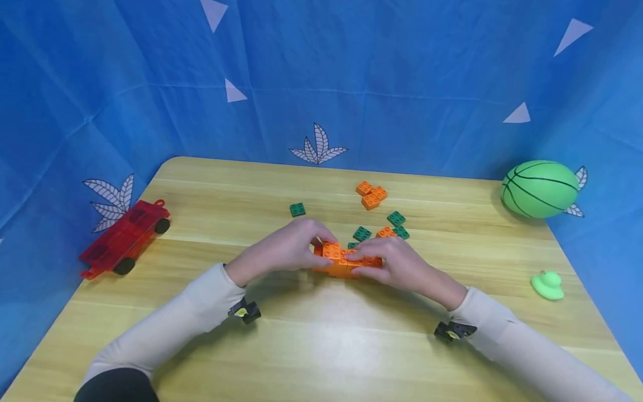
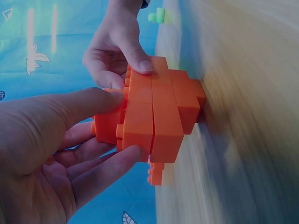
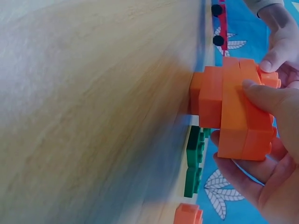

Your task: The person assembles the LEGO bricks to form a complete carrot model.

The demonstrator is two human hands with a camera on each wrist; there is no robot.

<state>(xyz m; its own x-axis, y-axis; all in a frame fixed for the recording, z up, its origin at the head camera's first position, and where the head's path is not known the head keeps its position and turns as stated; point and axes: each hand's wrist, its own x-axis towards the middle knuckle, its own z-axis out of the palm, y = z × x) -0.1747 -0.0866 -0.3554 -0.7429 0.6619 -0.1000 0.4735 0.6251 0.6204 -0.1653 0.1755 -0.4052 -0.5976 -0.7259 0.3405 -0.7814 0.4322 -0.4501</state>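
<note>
Forearms (image 1: 173,318) slant inward, left grip (image 1: 303,241) and right grip (image 1: 397,261) pinching orange bricks (image 1: 342,269).

The head view is bright, with glare on the near table (image 1: 326,352) and soft shadows beside the orange bricks (image 1: 341,269) and sleeves (image 1: 173,321). Both wrist views look hazy; pale streaks cross the left one's blue cloth (image 2: 70,60).

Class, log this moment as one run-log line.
left hand: grips orange brick build | right hand: grips same build | nearby: loose green bricks
</note>
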